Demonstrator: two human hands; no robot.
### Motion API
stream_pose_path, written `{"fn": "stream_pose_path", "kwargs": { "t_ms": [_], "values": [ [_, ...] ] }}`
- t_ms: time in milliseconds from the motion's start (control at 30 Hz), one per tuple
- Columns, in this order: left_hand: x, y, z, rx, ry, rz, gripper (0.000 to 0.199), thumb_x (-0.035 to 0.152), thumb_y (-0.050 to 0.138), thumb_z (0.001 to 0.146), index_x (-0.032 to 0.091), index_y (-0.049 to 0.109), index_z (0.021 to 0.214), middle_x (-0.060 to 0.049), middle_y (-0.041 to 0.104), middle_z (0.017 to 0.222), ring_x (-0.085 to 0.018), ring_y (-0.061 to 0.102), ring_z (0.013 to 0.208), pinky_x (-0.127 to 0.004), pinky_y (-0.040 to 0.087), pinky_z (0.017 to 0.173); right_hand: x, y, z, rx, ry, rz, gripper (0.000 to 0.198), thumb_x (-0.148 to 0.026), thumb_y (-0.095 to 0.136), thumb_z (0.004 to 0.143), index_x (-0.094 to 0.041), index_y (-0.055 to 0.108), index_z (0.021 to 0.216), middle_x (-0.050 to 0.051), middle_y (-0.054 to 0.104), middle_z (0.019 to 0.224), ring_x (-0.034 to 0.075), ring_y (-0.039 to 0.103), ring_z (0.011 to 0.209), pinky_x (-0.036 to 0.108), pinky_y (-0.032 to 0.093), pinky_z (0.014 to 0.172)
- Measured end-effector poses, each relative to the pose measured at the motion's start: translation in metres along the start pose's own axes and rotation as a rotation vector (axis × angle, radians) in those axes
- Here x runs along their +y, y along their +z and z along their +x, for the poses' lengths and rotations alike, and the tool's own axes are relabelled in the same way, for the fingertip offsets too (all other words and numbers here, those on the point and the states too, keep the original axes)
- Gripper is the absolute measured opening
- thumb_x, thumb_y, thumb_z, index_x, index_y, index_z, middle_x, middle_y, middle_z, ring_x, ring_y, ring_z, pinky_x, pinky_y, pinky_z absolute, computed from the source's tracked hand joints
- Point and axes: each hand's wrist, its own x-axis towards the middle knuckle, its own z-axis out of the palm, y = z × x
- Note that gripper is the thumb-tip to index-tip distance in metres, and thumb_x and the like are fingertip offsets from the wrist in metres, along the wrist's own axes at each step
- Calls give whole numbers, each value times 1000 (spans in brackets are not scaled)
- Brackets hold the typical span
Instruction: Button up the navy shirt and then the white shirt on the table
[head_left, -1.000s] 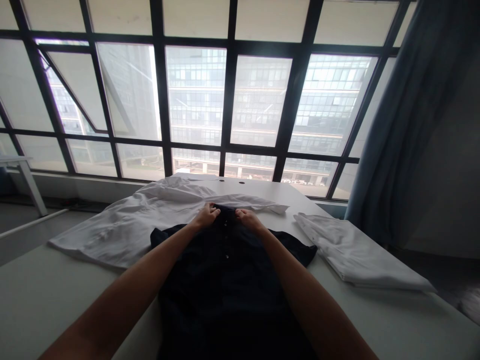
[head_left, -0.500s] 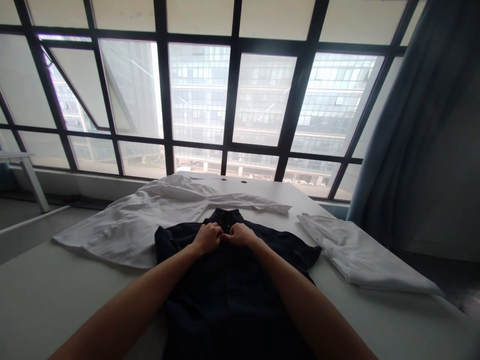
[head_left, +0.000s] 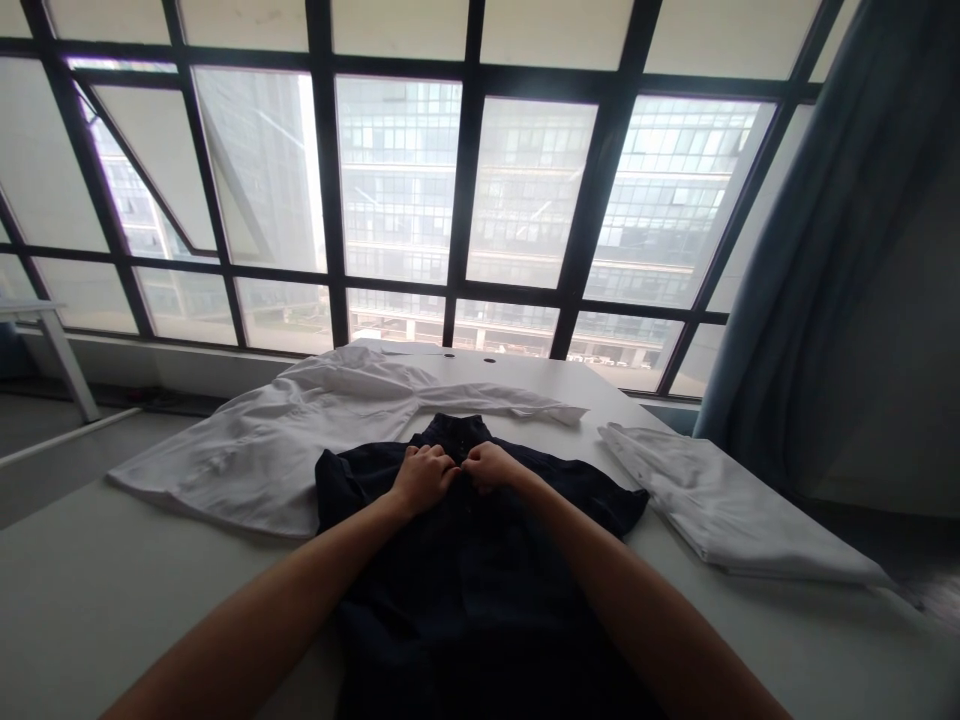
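A dark navy shirt (head_left: 465,590) lies spread on the white table (head_left: 172,580), its collar pointing away from me. Just below the collar, my left hand (head_left: 425,478) is closed on the shirt's front edge, fingers bent over the cloth. Close beside it, my right hand (head_left: 491,467) pinches the same front opening with curled fingers. The two hands almost touch at the thumbs. Whether a button sits between the fingertips is too dark and small to make out. The lower part of the shirt is partly covered by my forearms.
Left of the navy shirt, a white shirt (head_left: 255,450) is spread out with one sleeve stretching behind the collar. A folded white garment (head_left: 742,510) lies at the right. Beyond the table stands a window wall (head_left: 397,180); a blue-grey curtain (head_left: 802,250) hangs at the right.
My hands have shifted slightly at the shirt's front opening, and the right hand's fingers are more curled. A pale button visible below the collar earlier is harder to see now. The view tilted slightly.
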Motion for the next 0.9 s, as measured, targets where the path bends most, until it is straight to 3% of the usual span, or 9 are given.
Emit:
{"fn": "stream_pose_path", "kwargs": {
  "t_ms": [100,300,500,667,900],
  "values": [
    [4,0,2,11,9,-75,26,33,53,95,20,74,101,-9,69,104,-27,63,101,-41,41,92,15,-2,-2,-41,-91,184,14,-20,57,85,-17,55,71,-4,57,54,10,57,46,18,45,45],
    [8,2,3,-10,34,-136,21,29,52,93,19,70,89,-6,70,94,-24,66,93,-36,43,86,32,6,-11,62,-305,287,20,-24,56,85,-19,48,67,-7,51,56,7,49,45,17,38,45],
    [4,6,3,24,23,-265,20,27,50,93,21,68,96,-5,72,101,-22,65,100,-32,44,89,28,6,-17,81,-241,205,17,-18,50,85,-19,48,67,-6,54,58,8,51,41,19,35,42],
    [2,7,4,109,35,-400,21,29,50,92,21,68,97,-6,72,99,-20,66,93,-28,46,87,24,7,-20,215,-222,-4,21,-19,51,85,-18,53,64,-3,54,56,11,55,47,20,38,48],
    [-2,7,4,159,-186,-331,19,29,49,93,20,66,91,-6,72,94,-20,66,88,-28,46,81,16,-2,-25,460,-102,-289,25,-33,56,89,-17,66,72,8,70,75,18,64,71,24,41,63]
  ]
}}
